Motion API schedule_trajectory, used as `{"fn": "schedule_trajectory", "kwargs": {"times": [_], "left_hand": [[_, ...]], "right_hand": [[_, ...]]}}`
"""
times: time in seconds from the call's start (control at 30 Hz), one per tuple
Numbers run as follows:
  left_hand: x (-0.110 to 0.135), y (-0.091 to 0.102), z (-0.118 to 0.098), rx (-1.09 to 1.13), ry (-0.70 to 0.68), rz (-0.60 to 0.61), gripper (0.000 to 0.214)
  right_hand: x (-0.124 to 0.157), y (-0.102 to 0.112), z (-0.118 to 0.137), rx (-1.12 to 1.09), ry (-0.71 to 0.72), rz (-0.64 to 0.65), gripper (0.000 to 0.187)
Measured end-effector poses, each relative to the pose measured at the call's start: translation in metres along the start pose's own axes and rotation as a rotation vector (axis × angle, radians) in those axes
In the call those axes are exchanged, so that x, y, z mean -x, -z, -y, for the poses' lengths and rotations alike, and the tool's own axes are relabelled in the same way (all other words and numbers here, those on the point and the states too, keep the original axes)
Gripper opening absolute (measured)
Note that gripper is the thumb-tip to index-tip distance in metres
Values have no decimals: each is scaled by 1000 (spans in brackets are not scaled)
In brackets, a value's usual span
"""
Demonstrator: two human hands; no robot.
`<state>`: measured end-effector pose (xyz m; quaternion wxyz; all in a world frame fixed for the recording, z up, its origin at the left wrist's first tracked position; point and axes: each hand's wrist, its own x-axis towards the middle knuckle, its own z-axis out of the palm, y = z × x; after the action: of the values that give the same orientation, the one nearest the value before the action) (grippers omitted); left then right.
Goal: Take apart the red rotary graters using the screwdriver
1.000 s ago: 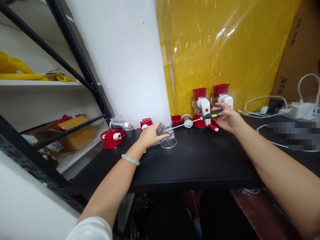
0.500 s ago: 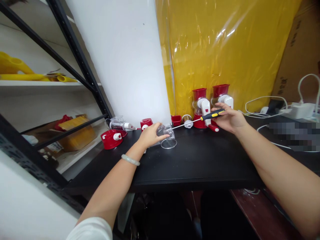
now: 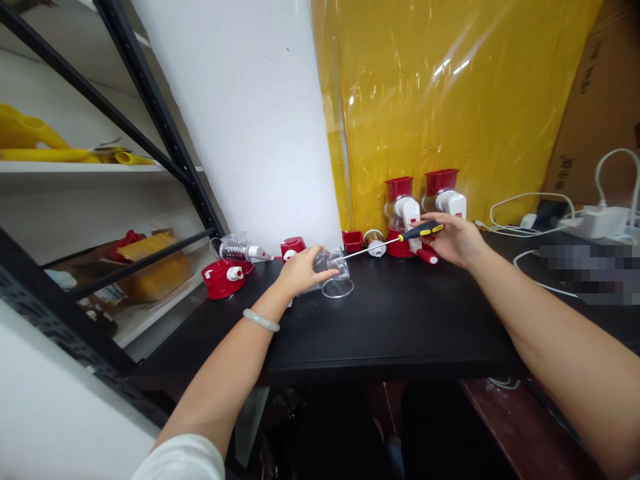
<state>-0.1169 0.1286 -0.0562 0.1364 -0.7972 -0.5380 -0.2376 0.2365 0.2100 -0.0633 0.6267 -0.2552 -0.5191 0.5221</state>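
Observation:
My left hand (image 3: 303, 270) is closed around a clear plastic housing (image 3: 341, 268), which lies on the black table with its round rim toward me. A screwdriver (image 3: 421, 231) with a black and yellow handle is in the fingers of my right hand (image 3: 457, 238). Its long thin shaft points left, and the tip meets the clear housing beside my left thumb; the exact contact point is too small to make out. Just behind my left hand stands a red part (image 3: 293, 247). Behind the screwdriver shaft lies a metal grater drum (image 3: 375, 243) with a white end.
Two red and white rotary graters (image 3: 399, 190) stand at the back by yellow plastic sheeting (image 3: 450, 87). A red base (image 3: 223, 280) and another drum (image 3: 235, 250) sit at the left near a black-framed shelf (image 3: 165, 120). White cables and a charger (image 3: 605, 223) lie at the right.
My right hand and the screwdriver handle have shifted slightly left and down. The left hand and the clear housing stay in place.

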Motion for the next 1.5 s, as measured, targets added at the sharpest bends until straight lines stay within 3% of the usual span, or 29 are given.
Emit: {"fn": "schedule_trajectory", "kwargs": {"times": [0.1,0.17,0.27,0.4,0.47,0.6,0.67,0.73,0.83,0.93,1.03,1.1,1.27,1.33,1.4,1.5], "left_hand": [[0,0,0,0,4,-1,65],[0,0,0,-2,6,0,65],[0,0,0,-6,5,-1,66],[0,0,0,-7,1,-2,67],[0,0,-1,-5,-1,0,67],[0,0,-1,-2,3,1,67],[0,1,-1,0,7,3,68],[0,1,-2,-1,10,7,68],[0,2,-2,-4,10,7,67],[0,1,-1,-5,6,3,66],[0,0,-1,-4,5,3,67],[0,0,-1,-6,8,5,67],[1,2,-2,-21,4,5,67],[1,3,-3,-28,9,2,66],[1,5,-4,-45,18,-4,66],[1,8,-6,-76,23,-29,67]], "right_hand": [[-4,4,-7,383,11,-127,36],[-5,5,-11,514,46,-171,35],[-3,1,-10,236,110,-150,19],[2,-2,2,-137,38,34,31],[1,-2,3,-93,-25,12,18],[-5,2,-6,295,-60,-159,34],[-5,2,-8,266,2,-142,30],[-2,0,-5,92,47,-64,33],[4,-2,3,-52,17,70,36],[3,-2,4,-13,-21,40,22],[-2,-1,-2,160,-29,-58,37],[-3,-1,-5,177,0,-83,35],[4,-2,4,-72,-24,65,33],[3,0,6,-31,-91,65,26],[0,3,2,139,-115,-16,37],[-5,5,-7,340,-40,-123,42]]}}
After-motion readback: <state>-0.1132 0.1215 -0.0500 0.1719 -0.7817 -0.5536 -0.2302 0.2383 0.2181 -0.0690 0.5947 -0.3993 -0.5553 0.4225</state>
